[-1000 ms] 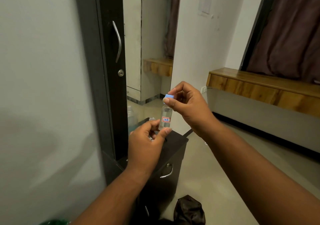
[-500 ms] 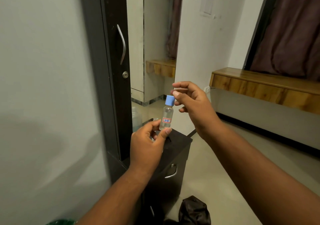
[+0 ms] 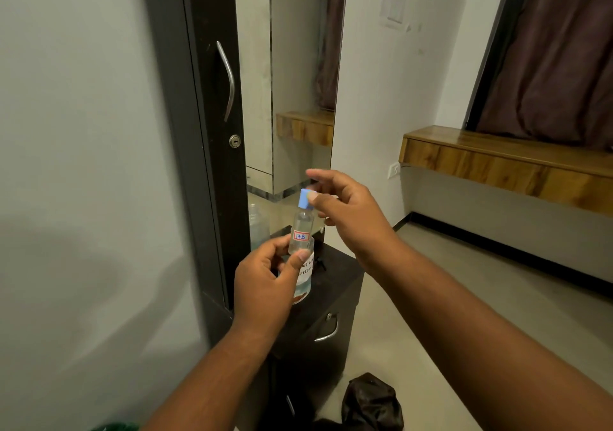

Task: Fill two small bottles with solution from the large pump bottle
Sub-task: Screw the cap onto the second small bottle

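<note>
My left hand point(image 3: 265, 284) holds a small clear bottle point(image 3: 301, 231) upright by its base. It has a blue cap point(image 3: 304, 199), a red-framed label reading 17B, and clear liquid inside. My right hand point(image 3: 351, 218) hovers beside the top with its fingers spread, its thumb tip touching the cap. Just behind my left hand a larger clear bottle point(image 3: 304, 278) with a white handwritten label stands on a dark cabinet point(image 3: 338, 284). Its top is hidden by the small bottle and my fingers. No second small bottle shows.
The cabinet has drawers with metal handles and stands under a tall mirror point(image 3: 292, 82), where a bottle's reflection point(image 3: 257, 221) shows. A dark wardrobe door point(image 3: 212, 98) is on the left. A black bag point(image 3: 371, 400) lies on the floor. A wooden ledge point(image 3: 497, 161) runs along the right wall.
My right hand has let go of the blue cap and opened its fingers. My left hand has lowered the small bottle a little, in front of the larger bottle.
</note>
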